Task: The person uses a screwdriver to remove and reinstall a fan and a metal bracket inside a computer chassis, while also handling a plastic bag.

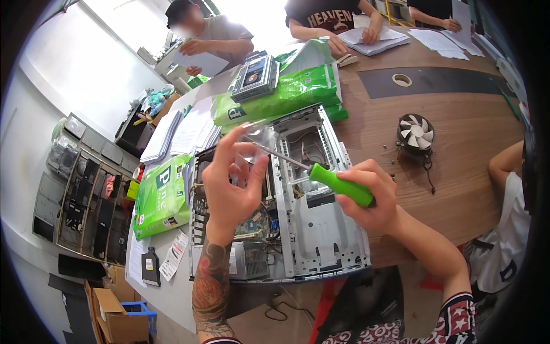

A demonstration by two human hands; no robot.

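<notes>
My right hand (366,195) is wrapped round the green handle of a screwdriver (339,184), its shaft slanting up and left. At the shaft's far end, my left hand (232,178) has its fingers curled round a small clear plastic bag (262,136). The screwdriver's tip reaches this plastic; whether it is inside or only against it, I cannot tell. Below both hands lies an opened computer case (329,235), with a circuit board (255,223), cables and a power supply (249,261) showing inside. My left hand and wrist cover part of the board.
A cooling fan (416,133) and several small screws lie right of the case. Behind it, green paper packs (286,92) carry a metal drive (255,77). Another green pack (162,198) and paper stacks (162,135) stand left. A tape roll (401,79) sits far right. Other people handle papers across the table.
</notes>
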